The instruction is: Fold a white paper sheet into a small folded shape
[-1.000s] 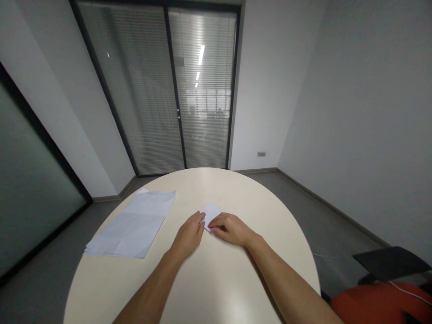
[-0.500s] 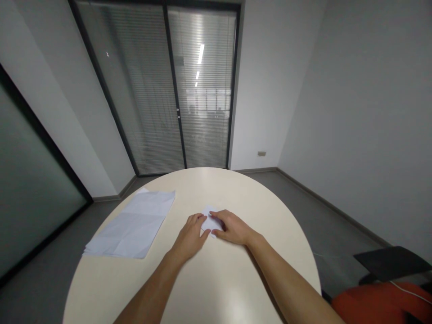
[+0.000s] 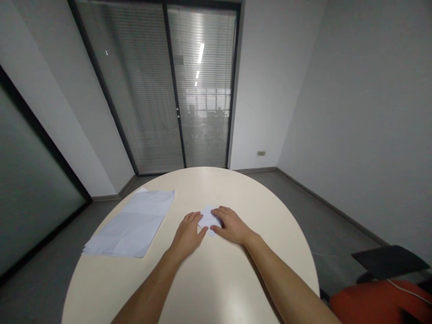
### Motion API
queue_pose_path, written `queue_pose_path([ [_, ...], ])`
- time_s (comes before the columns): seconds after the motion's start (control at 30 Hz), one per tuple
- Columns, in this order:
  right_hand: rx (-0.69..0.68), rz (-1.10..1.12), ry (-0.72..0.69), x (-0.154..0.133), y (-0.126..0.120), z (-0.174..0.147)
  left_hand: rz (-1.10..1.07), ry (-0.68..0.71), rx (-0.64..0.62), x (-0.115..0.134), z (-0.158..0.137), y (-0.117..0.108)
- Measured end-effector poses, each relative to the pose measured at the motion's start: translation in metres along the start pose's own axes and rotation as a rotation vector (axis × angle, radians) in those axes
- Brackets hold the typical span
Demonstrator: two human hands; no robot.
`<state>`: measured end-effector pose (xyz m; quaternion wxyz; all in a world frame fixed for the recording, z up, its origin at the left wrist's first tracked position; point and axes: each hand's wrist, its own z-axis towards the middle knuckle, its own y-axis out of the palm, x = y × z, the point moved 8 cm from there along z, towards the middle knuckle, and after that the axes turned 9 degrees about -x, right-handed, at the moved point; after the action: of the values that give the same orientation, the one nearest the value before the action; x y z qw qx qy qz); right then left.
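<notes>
A small piece of folded white paper lies on the round cream table, one corner towards me. At its left edge is my left hand, thumb apart from the fingers and the fingertips touching the paper's side. My right hand curves over the right part of the paper, holding it down with bent fingers and thumb. This hand covers the paper's right corner. The creases are too small to make out.
To the left, a stack of large creased white sheets reaches the table's edge. An orange chair seat and a black panel stand at the lower right. Beyond the table are a glass partition with blinds and a white wall.
Both hands have shifted slightly, the left a little to the left and the fingertips farther apart. More of the folded paper shows between them.
</notes>
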<state>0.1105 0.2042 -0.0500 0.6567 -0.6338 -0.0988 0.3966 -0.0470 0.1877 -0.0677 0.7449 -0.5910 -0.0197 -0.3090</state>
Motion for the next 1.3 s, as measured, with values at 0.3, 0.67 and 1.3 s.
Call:
queue_pose_path([
  [0.3,0.106,-0.01,0.066,0.0,-0.011,0.002,-0.023,0.001,0.02,-0.003,0.001,0.001],
  [0.67,0.194,-0.034,0.226,0.014,-0.008,0.006,-0.037,-0.024,0.006,0.0,0.002,-0.003],
  [1.3,0.131,-0.067,0.321,0.035,-0.004,-0.002,-0.044,-0.056,-0.034,-0.001,0.002,-0.004],
])
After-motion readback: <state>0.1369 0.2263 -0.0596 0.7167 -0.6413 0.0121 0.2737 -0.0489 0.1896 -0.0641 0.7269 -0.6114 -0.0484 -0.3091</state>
